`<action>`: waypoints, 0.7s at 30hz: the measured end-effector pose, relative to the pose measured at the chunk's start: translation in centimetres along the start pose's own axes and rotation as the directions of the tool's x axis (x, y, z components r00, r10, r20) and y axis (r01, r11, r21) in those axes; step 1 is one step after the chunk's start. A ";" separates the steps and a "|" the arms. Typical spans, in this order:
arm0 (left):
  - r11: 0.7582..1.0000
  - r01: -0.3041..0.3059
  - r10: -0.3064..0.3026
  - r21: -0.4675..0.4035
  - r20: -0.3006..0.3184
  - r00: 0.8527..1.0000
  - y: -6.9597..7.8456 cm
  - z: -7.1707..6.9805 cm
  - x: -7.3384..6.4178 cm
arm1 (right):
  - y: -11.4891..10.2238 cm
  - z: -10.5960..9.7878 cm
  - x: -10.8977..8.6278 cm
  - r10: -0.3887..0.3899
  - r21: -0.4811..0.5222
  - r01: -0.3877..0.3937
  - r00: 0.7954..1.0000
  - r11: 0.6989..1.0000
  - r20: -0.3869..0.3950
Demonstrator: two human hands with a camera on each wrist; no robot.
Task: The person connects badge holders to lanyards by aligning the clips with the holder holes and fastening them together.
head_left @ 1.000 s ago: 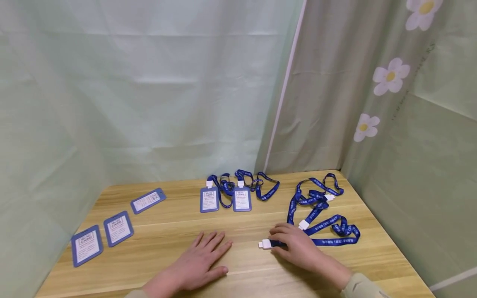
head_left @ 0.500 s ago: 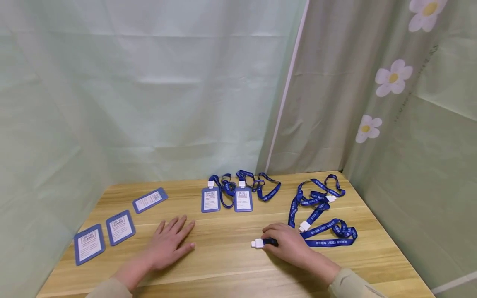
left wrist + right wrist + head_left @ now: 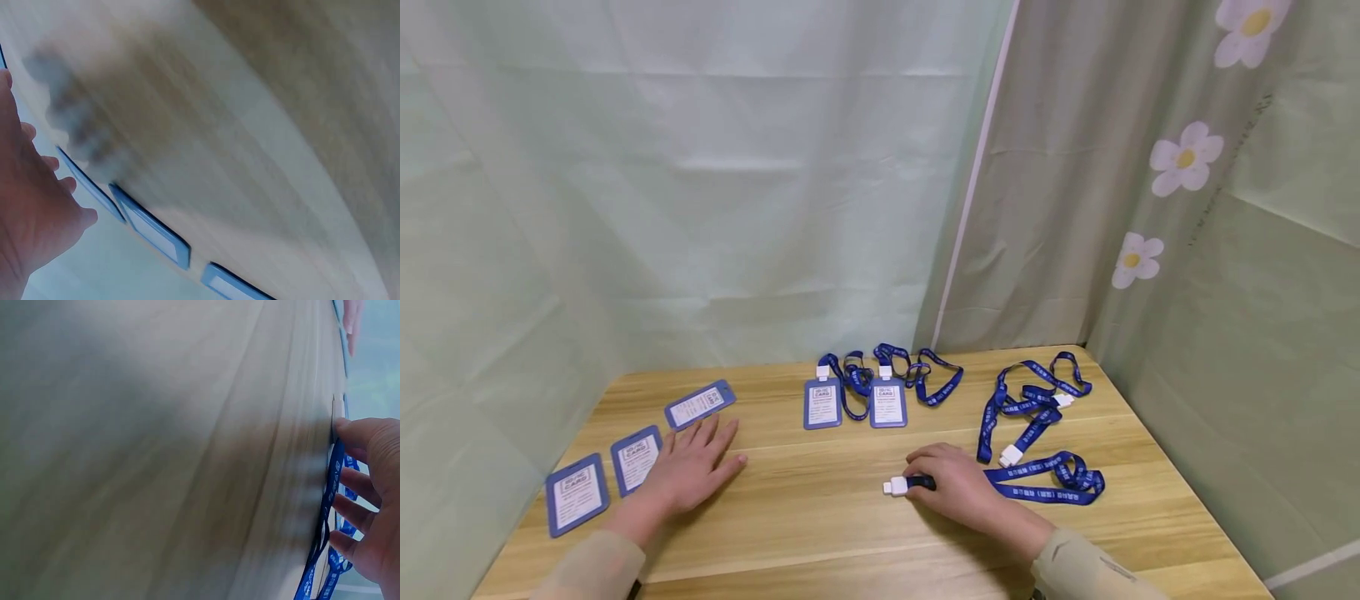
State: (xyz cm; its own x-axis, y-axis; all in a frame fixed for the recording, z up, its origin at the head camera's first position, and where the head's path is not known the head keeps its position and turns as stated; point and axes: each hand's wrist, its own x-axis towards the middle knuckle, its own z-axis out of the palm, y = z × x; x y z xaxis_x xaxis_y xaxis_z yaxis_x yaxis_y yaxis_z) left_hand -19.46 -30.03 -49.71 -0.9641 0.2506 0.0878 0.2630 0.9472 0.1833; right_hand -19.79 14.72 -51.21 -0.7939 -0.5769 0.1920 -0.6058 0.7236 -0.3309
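Note:
My right hand (image 3: 958, 487) pinches a blue lanyard (image 3: 1045, 493) just behind its white clip (image 3: 898, 486), which points left; the printed strap trails in a loop to the right. In the right wrist view thumb and fingers close on the strap (image 3: 332, 481). Over on the left, my left hand (image 3: 691, 471) is spread with fingers extended, beside a blue badge holder (image 3: 636, 457) whose edge it overlaps in the head view. Two more loose holders lie near it, a tilted one (image 3: 700, 404) behind and another (image 3: 577, 493) further left. In the left wrist view this hand (image 3: 37, 206) holds nothing.
At the back middle, two badge holders (image 3: 823, 404) lie attached to bundled lanyards (image 3: 940, 385). Two tangled lanyards with white clips (image 3: 1011, 456) are at the right. Pale curtains (image 3: 737, 208) stand behind and beside the wooden table (image 3: 820, 533).
My left hand has moved left across the table, from the middle to the loose badge holders. My right hand has slid left, drawing its lanyard along and away from the tangled ones.

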 end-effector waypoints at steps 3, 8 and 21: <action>1.000 0.008 -0.008 -0.006 -0.005 1.000 -1.0 0.3 0.4 | -0.2 0.2 0.4 -0.016 0.003 0.016 1.000 1.000 0.002; 0.999 0.039 -0.039 -0.008 -0.001 0.999 -1.3 0.1 1.0 | -0.4 0.2 1.2 -0.013 0.004 0.013 1.000 1.000 0.023; 0.993 0.109 -0.108 -0.032 0.052 0.993 -1.0 -0.6 2.3 | -0.2 0.0 1.7 -0.001 0.015 0.000 0.999 1.000 0.051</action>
State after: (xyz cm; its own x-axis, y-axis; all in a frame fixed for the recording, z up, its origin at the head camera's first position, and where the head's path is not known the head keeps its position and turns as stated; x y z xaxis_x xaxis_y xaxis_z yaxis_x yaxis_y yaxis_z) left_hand -21.87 -30.50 -49.15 -0.9874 0.1571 0.0169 0.1569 0.9621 0.2228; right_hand -21.05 13.57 -50.76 -0.7896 -0.5963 0.1450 -0.6052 0.7176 -0.3448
